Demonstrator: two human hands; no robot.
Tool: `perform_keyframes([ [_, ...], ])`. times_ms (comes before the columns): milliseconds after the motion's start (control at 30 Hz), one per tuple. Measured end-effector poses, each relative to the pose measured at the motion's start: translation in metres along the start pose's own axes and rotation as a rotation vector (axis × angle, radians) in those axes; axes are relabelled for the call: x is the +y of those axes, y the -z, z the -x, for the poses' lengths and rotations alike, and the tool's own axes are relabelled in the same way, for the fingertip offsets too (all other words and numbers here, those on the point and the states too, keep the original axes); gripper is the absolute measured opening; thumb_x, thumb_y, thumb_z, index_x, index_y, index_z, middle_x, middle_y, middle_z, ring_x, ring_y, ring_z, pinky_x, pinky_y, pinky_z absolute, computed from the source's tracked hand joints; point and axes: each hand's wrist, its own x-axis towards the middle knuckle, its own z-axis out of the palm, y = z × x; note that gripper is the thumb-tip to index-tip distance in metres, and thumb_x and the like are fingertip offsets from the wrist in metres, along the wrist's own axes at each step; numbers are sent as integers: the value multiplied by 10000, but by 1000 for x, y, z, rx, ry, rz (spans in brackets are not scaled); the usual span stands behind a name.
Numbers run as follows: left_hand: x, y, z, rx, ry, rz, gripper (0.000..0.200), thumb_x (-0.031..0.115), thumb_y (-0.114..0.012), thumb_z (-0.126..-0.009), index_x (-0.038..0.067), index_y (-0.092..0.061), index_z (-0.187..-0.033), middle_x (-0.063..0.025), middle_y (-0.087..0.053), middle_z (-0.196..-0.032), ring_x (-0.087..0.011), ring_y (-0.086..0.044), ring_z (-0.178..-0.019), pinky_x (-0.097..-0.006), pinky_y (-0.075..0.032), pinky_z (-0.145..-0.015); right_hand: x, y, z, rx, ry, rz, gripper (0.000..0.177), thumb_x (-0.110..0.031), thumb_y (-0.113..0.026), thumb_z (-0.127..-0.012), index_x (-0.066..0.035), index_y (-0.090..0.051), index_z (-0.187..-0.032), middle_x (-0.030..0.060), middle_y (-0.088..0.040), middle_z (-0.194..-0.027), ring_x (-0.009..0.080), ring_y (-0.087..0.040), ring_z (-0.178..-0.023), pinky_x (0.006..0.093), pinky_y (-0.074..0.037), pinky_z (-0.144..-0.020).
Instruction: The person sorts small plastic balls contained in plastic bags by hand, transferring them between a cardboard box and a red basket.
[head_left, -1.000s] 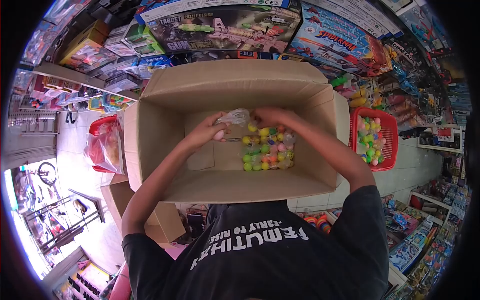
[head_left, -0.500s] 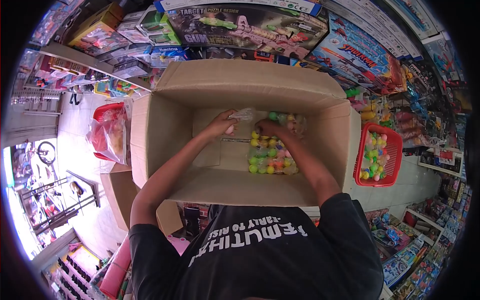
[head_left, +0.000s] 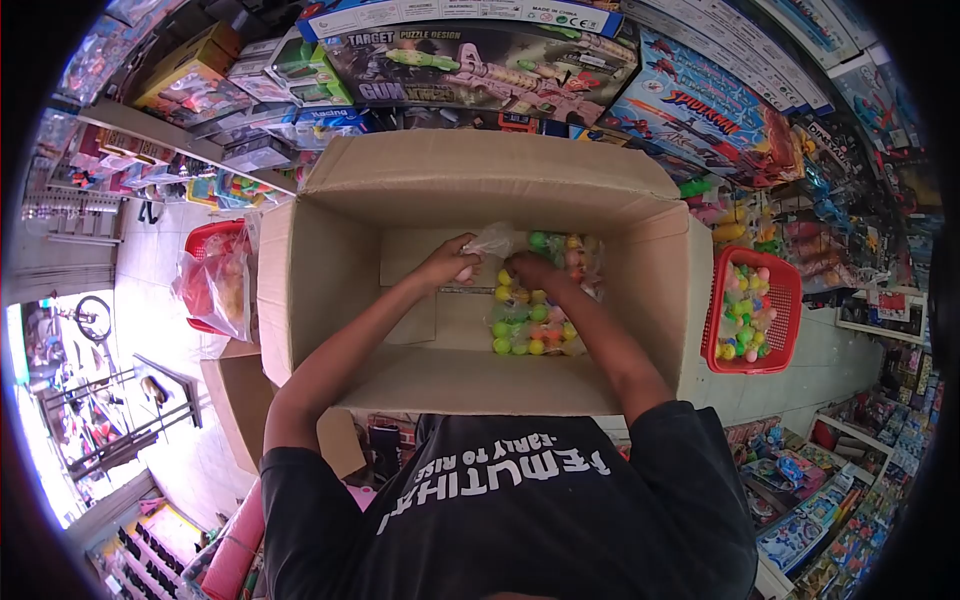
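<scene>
Balls (head_left: 536, 346) block the carton's (head_left: 490, 390) right; its left is open.

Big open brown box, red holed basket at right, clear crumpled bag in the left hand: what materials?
Big open brown box: cardboard, matte; creased, folded flaps.
Red holed basket: likely moulded plastic, slight sheen; uniform colour, gridded walls.
Clear crumpled bag in left hand: thin plastic film, glossy; see-through with bright wrinkles. Exact polymer unclear.

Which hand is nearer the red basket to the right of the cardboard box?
Right. The right hand is at the colored balls inside the box, closer to the red basket; the left hand, holding a clear bag, is farther left.
</scene>
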Motion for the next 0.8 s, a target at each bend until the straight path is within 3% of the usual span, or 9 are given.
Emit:
perform_keyframes([
  [67,1,1,0,-42,-36,9,437,119,-566,-825,57,-397,-1223,-75,-538,-1028,-142,-593,-859,-256,-526,-651,-1,16,-1,-205,-71,-79,303,10,-598,-627,-85,-577,-915,109,-601,-947,293,-565,-924,375,-448,-771],
  [100,1,0,0,-84,-65,23,482,98,-581,-808,57,-372,-1241,-80,-538,-1022,-147,-595,-858,-260,-528,-652,0,21,-3,-200,-74,-78,303,10,-598,-627,-85,-577,-915,109,-601,-947,293,-565,-924,375,-448,-771],
  [167,2,-2,0,-57,-96,9,504,92,-603,-786,25,-362,-1224,-99,-540,-996,-152,-594,-824,-266,-524,-623,6,36,-9,-413,-87,-185,355,-68,-595,-699,-100,-580,-1053,115,-595,-1065,256,-559,-994,346,-437,-823],
  [200,1,-2,-2,-25,-125,1,528,86,-625,-764,-7,-352,-1207,-118,-542,-969,-158,-593,-791,-272,-520,-595,6,46,-11,-406,-90,-182,355,-68,-595,-699,-100,-580,-1053,115,-595,-1065,256,-559,-994,346,-437,-823],
  [267,-3,-4,-9,68,-125,18,544,74,-630,-748,-38,-339,-1193,-135,-539,-962,-165,-594,-782,-280,-520,-586,4,66,-15,-438,-101,-253,381,-199,-578,-767,-87,-551,-1130,123,-577,-1127,232,-545,-1026,331,-420,-865],
  [333,-7,-3,-15,159,-118,36,561,63,-635,-731,-69,-325,-1180,-153,-537,-955,-172,-596,-773,-287,-520,-577,4,89,-18,-344,-98,-299,402,-251,-568,-782,-65,-539,-1137,134,-575,-1122,228,-544,-1019,331,-414,-875],
  [400,-8,-1,-23,58,-137,-20,527,48,-646,-713,-100,-354,-1126,-159,-539,-908,-171,-589,-749,-288,-506,-553,-4,109,-12,-251,-95,-341,434,-303,-559,-798,-44,-528,-1145,145,-573,-1117,224,-542,-1013,330,-408,-884],
  [600,-18,-5,-39,-114,-271,-103,472,53,-669,-696,-83,-415,-1070,-112,-542,-837,-129,-549,-696,-271,-459,-521,-29,117,1,-142,50,-691,513,-244,-631,-772,-19,-469,-1202,122,-569,-1098,183,-536,-992,305,-414,-869],
  [800,-35,-7,-57,18,-258,-77,627,97,-726,-672,-41,-306,-1117,-124,-547,-889,-128,-545,-694,-250,-454,-535,-26,90,-8,43,175,-912,556,-148,-664,-744,-35,-411,-1227,74,-555,-1081,147,-526,-920,293,-435,-824],
])
